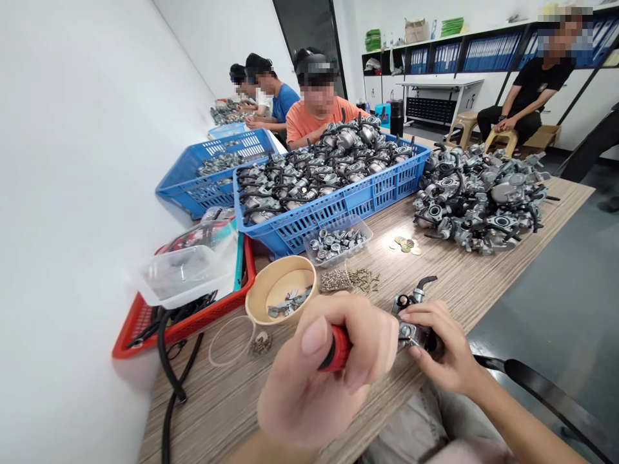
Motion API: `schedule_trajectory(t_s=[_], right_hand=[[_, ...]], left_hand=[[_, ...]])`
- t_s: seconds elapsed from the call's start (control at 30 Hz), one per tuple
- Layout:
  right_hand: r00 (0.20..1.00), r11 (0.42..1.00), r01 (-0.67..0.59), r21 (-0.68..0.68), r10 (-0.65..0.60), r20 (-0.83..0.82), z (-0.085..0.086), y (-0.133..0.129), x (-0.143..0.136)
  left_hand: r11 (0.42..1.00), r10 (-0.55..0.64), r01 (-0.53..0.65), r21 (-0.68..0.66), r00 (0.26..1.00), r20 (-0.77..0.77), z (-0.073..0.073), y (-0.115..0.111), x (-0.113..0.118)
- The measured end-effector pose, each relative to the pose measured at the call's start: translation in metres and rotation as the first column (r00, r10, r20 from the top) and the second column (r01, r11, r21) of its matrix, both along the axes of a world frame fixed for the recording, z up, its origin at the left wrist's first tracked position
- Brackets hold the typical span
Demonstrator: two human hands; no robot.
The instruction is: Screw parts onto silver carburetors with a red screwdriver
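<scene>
My left hand point(329, 367) is wrapped round a screwdriver point(337, 349), whose red and black handle end points towards me. Its shaft and tip are hidden behind the fingers. Just to the right, my right hand point(442, 345) grips a metal carburetor point(406, 328) at the table edge, fingers over the top and thumb in front. A black hose stub sticks up from the carburetor's far side. The left knuckles are right beside the carburetor's near face; whether they touch it I cannot tell.
Behind the hands lie loose brass screws point(365, 279), a clear tray of metal parts point(370, 233), a beige bowl point(256, 283) and brass discs point(406, 245). A blue crate point(333, 216) and a pile point(483, 200) hold many carburetors. A red basket point(227, 316) stands left. Several people sit beyond.
</scene>
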State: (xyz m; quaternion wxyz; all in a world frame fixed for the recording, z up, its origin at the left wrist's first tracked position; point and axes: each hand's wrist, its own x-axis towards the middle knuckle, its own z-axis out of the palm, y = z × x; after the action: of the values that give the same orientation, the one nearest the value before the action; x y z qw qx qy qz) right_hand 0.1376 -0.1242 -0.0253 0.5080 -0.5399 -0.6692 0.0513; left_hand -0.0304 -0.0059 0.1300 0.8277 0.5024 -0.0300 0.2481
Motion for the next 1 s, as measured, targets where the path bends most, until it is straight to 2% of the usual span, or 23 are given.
schedule_trajectory(t_s=[0.43, 1.0], right_hand=[[0.999, 0.999, 0.035, -0.001, -0.035, -0.017, 0.0031, -0.0001, -0.0041], [0.999, 0.999, 0.048, 0.014, -0.048, -0.001, 0.0062, 0.0011, -0.0048]], left_hand=[[0.999, -0.037, 0.038, 0.01, 0.997, -0.062, -0.001, 0.0018, -0.0039], [0.999, -0.032, 0.033, 0.017, 0.998, -0.051, -0.0017, 0.0009, -0.0021]])
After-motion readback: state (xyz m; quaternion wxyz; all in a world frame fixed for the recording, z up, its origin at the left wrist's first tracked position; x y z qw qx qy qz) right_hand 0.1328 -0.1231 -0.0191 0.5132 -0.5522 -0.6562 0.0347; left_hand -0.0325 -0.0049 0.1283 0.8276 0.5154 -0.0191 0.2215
